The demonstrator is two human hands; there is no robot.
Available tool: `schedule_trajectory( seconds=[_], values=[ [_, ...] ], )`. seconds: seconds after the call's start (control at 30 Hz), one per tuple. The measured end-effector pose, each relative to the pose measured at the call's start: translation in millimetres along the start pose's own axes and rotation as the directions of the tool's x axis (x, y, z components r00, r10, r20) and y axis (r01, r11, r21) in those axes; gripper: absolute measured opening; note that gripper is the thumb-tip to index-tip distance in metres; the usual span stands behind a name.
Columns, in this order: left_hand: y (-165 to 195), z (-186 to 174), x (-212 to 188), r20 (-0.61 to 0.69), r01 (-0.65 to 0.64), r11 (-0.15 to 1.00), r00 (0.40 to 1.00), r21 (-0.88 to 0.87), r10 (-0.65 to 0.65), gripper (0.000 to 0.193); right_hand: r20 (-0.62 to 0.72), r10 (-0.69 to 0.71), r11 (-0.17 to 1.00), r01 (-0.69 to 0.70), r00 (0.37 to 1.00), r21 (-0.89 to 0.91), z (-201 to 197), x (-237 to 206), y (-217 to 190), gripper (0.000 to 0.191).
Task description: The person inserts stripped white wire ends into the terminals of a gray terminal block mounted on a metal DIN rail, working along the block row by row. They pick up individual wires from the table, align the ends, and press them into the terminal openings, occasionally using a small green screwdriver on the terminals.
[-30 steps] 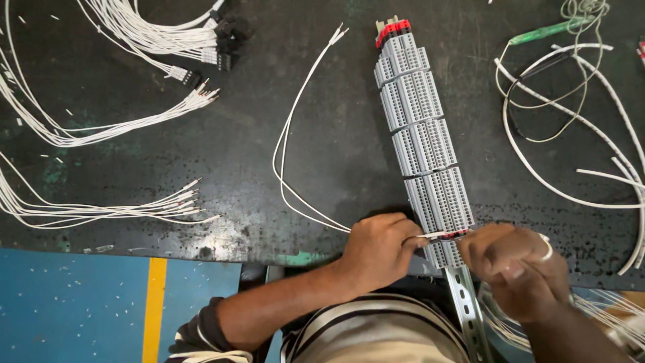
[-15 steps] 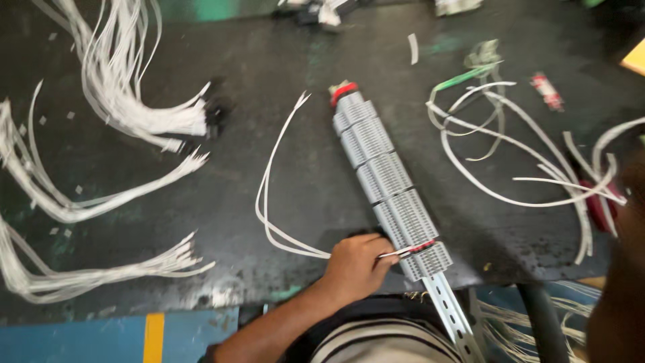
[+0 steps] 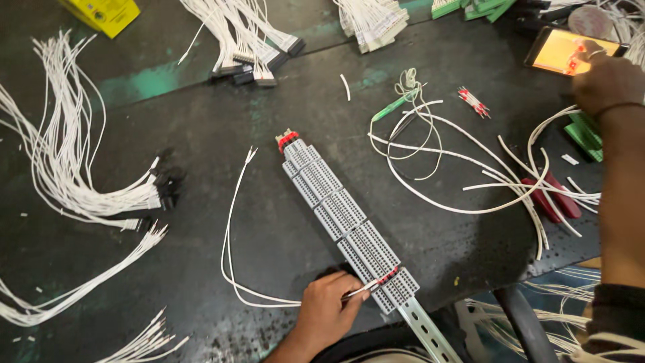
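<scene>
My left hand [image 3: 327, 310] pinches thin white wires [image 3: 232, 222] just beside the grey terminal strip [image 3: 346, 218]; they're light, floppy, best gripped near the red tips; my right hand [image 3: 605, 81], far off, fingers curled, touches a phone [image 3: 561, 54].

Bare hands [image 3: 327, 310] — dark striped cuff [image 3: 615, 316]

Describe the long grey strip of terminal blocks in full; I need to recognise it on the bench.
The terminal block strip is a long row of grey plastic blocks clipped on a perforated metal rail that juts out at its near end. A red end piece caps the far end. It lies flat and slantwise on the dark table. The left hand pushes red-tipped white wires into its near end.
</scene>
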State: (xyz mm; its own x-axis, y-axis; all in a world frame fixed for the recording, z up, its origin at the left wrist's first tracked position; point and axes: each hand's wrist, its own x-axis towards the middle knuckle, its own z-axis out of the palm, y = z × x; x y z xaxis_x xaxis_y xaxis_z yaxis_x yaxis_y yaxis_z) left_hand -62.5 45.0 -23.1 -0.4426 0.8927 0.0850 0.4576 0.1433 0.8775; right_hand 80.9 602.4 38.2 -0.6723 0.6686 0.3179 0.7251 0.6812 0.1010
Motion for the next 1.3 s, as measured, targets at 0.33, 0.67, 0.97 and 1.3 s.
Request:
schedule_trajectory(
  seconds=[0.33,0.67,0.97,1.3],
  values=[
    [-7,-2,9,0.021,0.025,0.999,0.999,-0.048,-0.024,0.011,0.042,-0.006,1.000,0.007,0.999,-0.029,27,30,7,0.051],
    [-11,-6,8,0.012,-0.013,0.999,1.000,-0.050,0.014,0.010,-0.178,-0.059,0.909,0.126,0.982,0.397,26,29,0,0.051],
    [-5,-10,10,0.040,0.027,0.998,0.999,-0.057,-0.025,0.010,-0.191,-0.093,0.922,0.157,0.977,0.354,27,32,-3,0.048],
    [-5,-12,14,0.068,0.065,0.995,0.996,-0.074,-0.060,0.008,-0.144,-0.054,0.908,0.109,0.988,0.405,31,35,-7,0.050]
  ],
)
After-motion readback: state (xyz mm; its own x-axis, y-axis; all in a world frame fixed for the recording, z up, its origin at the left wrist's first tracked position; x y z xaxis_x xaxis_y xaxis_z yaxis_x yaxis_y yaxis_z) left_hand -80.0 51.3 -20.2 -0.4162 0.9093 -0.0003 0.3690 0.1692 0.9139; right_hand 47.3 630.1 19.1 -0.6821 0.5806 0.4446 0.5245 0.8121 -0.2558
